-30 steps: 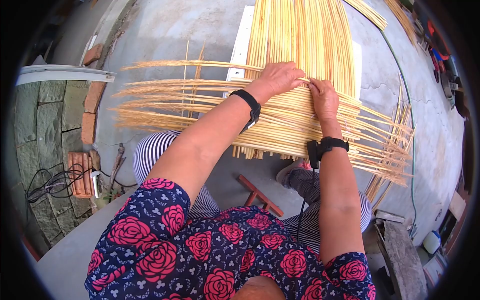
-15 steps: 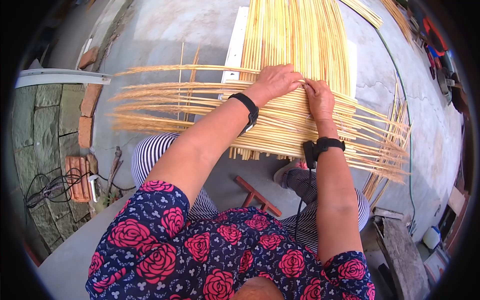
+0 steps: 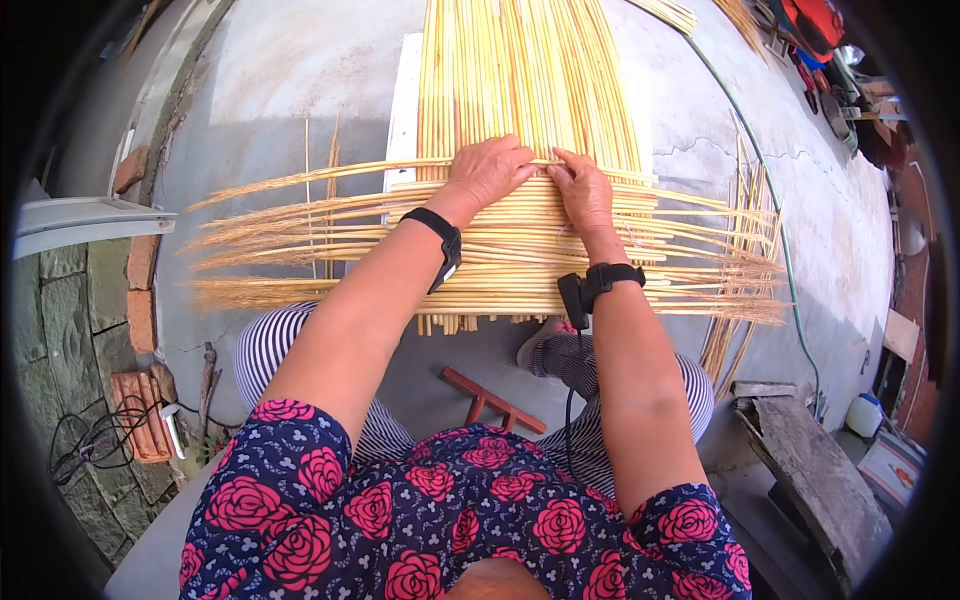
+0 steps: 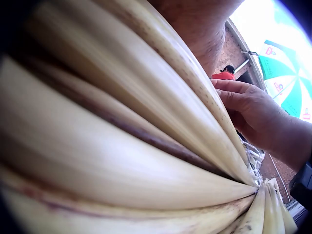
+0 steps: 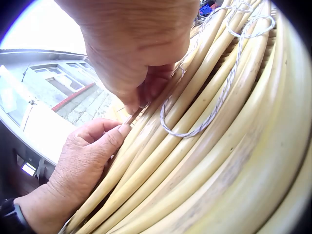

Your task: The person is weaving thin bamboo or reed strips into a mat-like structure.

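Long pale reed stalks (image 3: 500,265) with feathery ends lie crosswise, side by side, over my lap. Near their far edge, my left hand (image 3: 488,172) grips the outermost reed stalk (image 3: 365,166), its thumb pressed along it in the right wrist view. My right hand (image 3: 583,190) is just beside it; its curled fingertips pinch the same stalk, partly hidden behind the hand. A thin twisted white cord (image 5: 214,117) loops loosely over the stalks by my right hand. In the left wrist view, stalks fill the foreground and white cord binding (image 4: 253,165) shows at their edge.
More reeds (image 3: 520,80) run lengthwise away from me, beside a white board (image 3: 403,115). Loose reeds (image 3: 735,260) lie on the concrete at right, near a green hose (image 3: 745,130). A red-brown bar (image 3: 490,400) is between my feet; bricks (image 3: 142,265) line the left.
The head view has turned, so the reeds and hands sit farther left in it. Both hands stay close together at the outermost stalk, with the right fingertips shifted slightly.
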`<state>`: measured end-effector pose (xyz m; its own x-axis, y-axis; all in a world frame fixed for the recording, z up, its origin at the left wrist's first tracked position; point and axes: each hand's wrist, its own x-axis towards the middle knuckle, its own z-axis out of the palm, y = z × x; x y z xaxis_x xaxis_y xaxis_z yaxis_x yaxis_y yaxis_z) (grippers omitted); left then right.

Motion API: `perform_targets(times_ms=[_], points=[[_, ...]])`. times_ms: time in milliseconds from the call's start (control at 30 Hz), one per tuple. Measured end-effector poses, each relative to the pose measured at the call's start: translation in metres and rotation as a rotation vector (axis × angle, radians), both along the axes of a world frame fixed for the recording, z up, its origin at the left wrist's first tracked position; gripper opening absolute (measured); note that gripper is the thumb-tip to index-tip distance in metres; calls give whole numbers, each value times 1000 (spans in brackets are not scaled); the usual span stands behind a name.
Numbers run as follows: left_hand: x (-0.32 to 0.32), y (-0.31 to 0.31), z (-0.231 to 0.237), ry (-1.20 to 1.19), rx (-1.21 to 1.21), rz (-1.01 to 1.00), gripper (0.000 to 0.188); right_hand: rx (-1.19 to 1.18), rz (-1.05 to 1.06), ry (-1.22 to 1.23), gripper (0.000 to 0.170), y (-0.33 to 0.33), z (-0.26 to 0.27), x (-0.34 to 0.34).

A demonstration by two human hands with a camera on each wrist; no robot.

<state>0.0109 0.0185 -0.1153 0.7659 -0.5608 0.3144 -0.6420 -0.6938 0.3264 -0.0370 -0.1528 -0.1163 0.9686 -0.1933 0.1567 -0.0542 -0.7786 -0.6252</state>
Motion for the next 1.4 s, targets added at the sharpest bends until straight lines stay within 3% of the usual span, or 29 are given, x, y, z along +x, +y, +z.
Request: perform_targets(times_ms=[100, 267, 567, 700, 767, 1067, 1400], points=[[-1, 0, 1, 6, 16, -1, 15, 195, -158, -12, 21, 7, 5, 0], [-1, 3, 0, 16, 17, -11, 14, 165, -106, -138, 16, 24, 23, -11], [1, 3, -4, 54, -28, -11, 15, 422, -272, 12, 16, 30, 34, -33], [-1, 7, -2, 90, -13, 28, 17, 576, -348, 187, 20, 16, 5, -43], [-1, 8, -4, 99, -28, 24, 17, 496, -362, 250, 18, 17, -2, -45], [3, 8, -7, 111, -84, 6, 18, -37, -198, 104, 16, 40, -2, -51], [5, 7, -4, 202, -53, 29, 19, -31, -194, 143, 20, 42, -6, -53]])
